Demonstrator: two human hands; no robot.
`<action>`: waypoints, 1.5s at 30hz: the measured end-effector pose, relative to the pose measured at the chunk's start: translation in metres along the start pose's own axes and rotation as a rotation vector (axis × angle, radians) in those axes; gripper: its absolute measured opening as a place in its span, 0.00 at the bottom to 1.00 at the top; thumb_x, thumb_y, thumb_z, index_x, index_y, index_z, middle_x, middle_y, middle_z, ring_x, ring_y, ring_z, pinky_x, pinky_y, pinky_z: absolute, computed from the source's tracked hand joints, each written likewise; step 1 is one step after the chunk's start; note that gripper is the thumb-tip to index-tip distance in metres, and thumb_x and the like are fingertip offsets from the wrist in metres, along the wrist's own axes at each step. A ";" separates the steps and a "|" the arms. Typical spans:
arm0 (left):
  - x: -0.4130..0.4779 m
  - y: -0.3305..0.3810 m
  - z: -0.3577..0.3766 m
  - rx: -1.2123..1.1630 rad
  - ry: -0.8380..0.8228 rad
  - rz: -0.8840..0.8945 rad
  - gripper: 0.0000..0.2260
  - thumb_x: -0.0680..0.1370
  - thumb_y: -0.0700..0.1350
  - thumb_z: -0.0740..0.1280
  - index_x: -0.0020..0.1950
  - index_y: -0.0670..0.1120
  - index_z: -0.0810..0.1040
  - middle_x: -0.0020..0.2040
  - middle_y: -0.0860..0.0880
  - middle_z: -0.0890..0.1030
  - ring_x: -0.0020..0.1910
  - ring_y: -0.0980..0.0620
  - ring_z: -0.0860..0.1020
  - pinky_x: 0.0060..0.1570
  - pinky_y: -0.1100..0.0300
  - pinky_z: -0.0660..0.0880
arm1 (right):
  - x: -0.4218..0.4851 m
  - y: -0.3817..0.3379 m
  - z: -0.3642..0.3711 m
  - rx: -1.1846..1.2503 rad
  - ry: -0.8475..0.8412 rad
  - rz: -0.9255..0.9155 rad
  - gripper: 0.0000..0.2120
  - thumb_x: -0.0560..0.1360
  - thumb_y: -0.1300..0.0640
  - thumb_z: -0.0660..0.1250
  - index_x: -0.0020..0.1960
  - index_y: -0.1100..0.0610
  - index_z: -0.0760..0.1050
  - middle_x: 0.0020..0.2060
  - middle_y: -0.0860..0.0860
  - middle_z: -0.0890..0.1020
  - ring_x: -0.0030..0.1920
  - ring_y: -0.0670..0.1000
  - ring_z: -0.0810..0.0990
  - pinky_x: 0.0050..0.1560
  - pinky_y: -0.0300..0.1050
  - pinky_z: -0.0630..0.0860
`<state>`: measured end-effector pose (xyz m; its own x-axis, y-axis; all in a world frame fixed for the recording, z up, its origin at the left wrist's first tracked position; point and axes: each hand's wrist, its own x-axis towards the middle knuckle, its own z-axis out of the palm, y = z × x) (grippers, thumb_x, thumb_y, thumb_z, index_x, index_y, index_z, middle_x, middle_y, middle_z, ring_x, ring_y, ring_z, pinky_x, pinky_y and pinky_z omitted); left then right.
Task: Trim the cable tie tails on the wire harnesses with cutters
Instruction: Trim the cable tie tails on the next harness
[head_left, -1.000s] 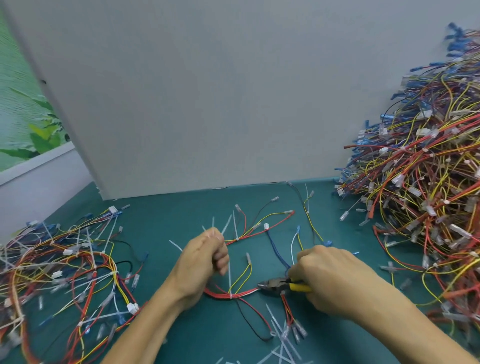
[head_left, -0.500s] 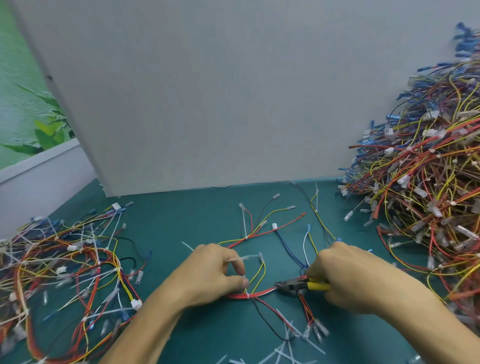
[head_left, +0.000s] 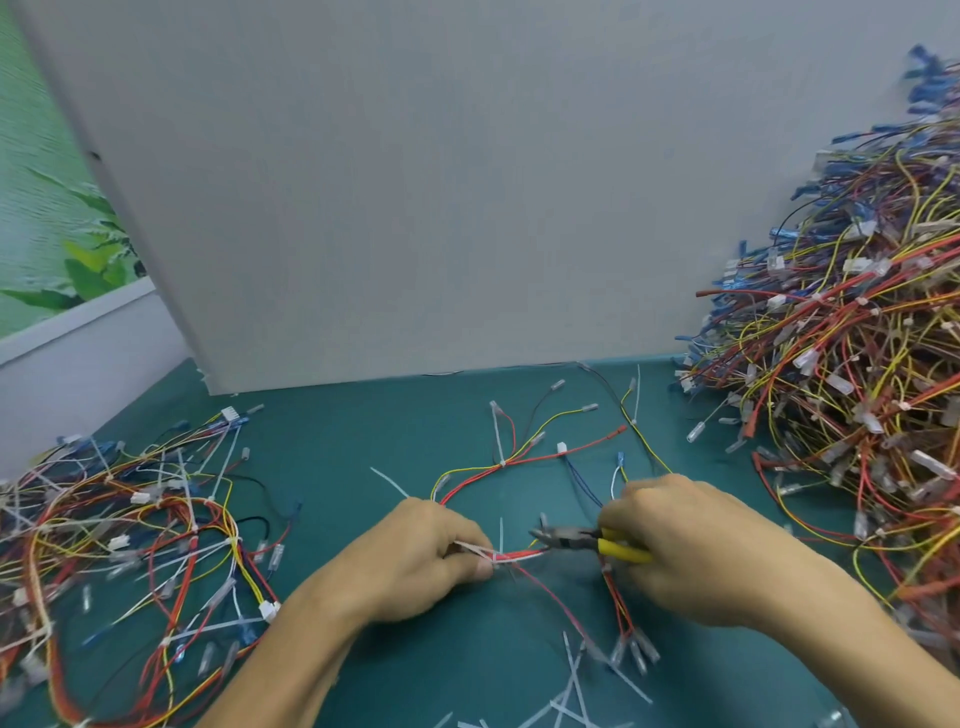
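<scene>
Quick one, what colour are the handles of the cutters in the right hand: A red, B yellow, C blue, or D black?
B: the cutters in the right hand show yellow handles sticking out past the fingers, with a dark head aimed at the wire harness pinched by the left hand.

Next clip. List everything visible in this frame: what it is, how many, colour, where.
wire harness: one, red, yellow, blue and black wires, middle of the mat
tie tail: one, white, sticking up from the harness beside the left thumb
cutters: one, yellow handles, dark head, tips close to the tie tail
right pile: one tall heap of harnesses, mixed colours, right edge
left pile: one flatter heap, mixed colours, left
cut tails: several, white, bottom edge
mat: one, teal, tabletop
board: one, grey, upright behind
left hand: grips the harness
right hand: grips the cutters
</scene>
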<state>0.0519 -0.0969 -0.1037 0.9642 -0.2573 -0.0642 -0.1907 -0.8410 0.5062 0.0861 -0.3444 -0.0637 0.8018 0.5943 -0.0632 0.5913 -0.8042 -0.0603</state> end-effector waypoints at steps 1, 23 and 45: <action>0.000 0.000 -0.001 -0.047 0.005 -0.016 0.04 0.77 0.49 0.67 0.45 0.52 0.82 0.38 0.54 0.81 0.38 0.58 0.75 0.43 0.61 0.73 | 0.001 -0.003 0.001 0.075 0.043 -0.011 0.05 0.76 0.50 0.60 0.47 0.52 0.71 0.45 0.46 0.72 0.48 0.54 0.74 0.41 0.47 0.70; 0.003 0.023 0.011 0.281 0.508 0.525 0.10 0.66 0.38 0.77 0.46 0.46 0.83 0.36 0.53 0.80 0.33 0.50 0.78 0.32 0.59 0.75 | 0.018 -0.036 0.034 1.243 0.123 0.298 0.07 0.72 0.62 0.73 0.44 0.56 0.75 0.39 0.57 0.82 0.30 0.42 0.74 0.33 0.34 0.69; 0.003 0.011 0.019 -0.259 0.035 0.100 0.04 0.74 0.52 0.67 0.42 0.54 0.78 0.29 0.53 0.71 0.29 0.57 0.65 0.33 0.61 0.63 | 0.009 -0.020 0.015 0.546 0.047 0.208 0.14 0.71 0.43 0.69 0.49 0.51 0.73 0.42 0.49 0.80 0.46 0.53 0.77 0.46 0.48 0.73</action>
<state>0.0491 -0.1159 -0.1148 0.9497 -0.3122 0.0247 -0.2360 -0.6617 0.7116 0.0801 -0.3227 -0.0776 0.9063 0.4139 -0.0854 0.3011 -0.7741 -0.5568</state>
